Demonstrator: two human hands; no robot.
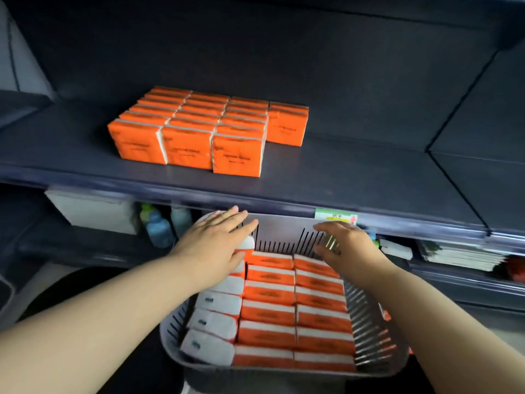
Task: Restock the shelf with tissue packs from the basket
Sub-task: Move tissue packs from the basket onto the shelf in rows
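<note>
My left hand [216,245] lay flat, fingers straight, over the far-left corner of the grey basket [284,230]. My right hand [345,245] hung at the far-right corner, fingers loosely spread, blurred. The tissue packs [270,314] filled the basket in three rows. The stocked packs [184,132] stood in ranks on the shelf [369,177] above, left of centre.

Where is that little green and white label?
In the head view, the label is stuck on the front edge of the shelf, right of centre, just above the right hand and the far wall of the basket.
</note>
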